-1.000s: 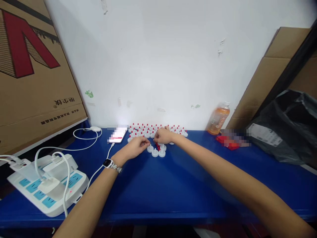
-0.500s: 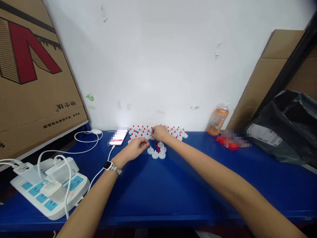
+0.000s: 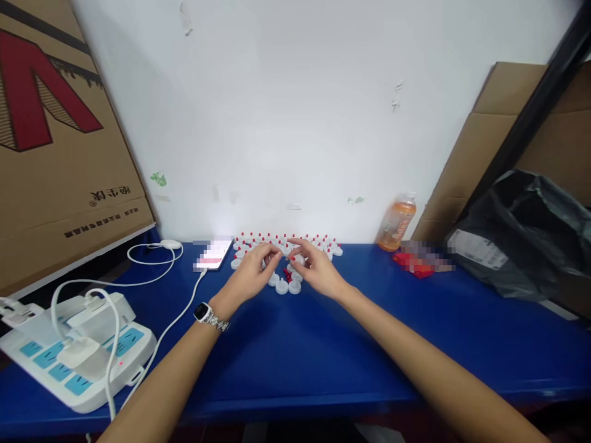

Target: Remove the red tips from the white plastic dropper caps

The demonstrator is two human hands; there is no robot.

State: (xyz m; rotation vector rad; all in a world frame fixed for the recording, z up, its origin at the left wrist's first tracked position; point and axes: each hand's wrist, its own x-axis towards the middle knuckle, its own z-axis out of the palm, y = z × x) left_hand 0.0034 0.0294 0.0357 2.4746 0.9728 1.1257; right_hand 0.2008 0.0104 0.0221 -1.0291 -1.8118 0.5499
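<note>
Left hand (image 3: 252,275) is raised above the blue table (image 3: 323,344), its fingers (image 3: 272,253) curled with thumb and forefinger pinched on a small part too small to identify. Right hand (image 3: 318,271) sits opposite, fingertips close to the left's, loosely curled; whether it grips anything cannot be told. Loose white caps (image 3: 282,285) and small red pieces (image 3: 287,275) lie directly beneath the fingertips. Rows of red-tipped white caps (image 3: 286,241) stand just beyond the fingers, against the wall.
</note>
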